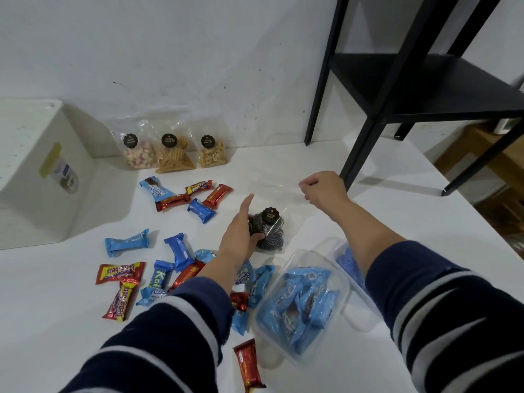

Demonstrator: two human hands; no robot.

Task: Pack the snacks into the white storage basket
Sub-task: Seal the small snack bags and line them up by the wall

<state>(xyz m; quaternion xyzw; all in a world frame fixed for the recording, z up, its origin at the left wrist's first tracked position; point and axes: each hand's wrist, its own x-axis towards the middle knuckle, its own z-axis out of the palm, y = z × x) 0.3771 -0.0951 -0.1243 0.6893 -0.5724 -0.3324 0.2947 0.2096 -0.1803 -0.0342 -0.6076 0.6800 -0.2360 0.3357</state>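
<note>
Our left hand (241, 231) lies on the dark cookie bag (269, 228) near the middle of the surface (56, 336), thumb curled round the bag's near side, forefinger pointing straight toward 12 o'clock. Our right hand (319, 188), at 2 o'clock from the bag, pinches the bag's clear top edge in curled fingers.

At 5 o'clock from the bag sits a clear tub (303, 304) full of blue packets, with a second clear tub (347, 260) just beside it at its 1 o'clock, partly hidden by our right sleeve.

From 7 to 11 o'clock of the bag, loose wrapped snacks are scattered flat on the surface: we count about eight red or red-and-yellow bars and roughly ten blue packets, some overlapping under our left arm so the count is unsure. One red bar (249, 364) lies alone at 6 o'clock.

At 11 o'clock, three clear bags (173, 151) with black round labels stand in a row against the wall.

The white basket (42, 171) rests at 9 o'clock, at the far left edge, well apart from the bag; we cannot tell what it holds.

A black shelf (425, 89) stands on the surface at 1 o'clock.
</note>
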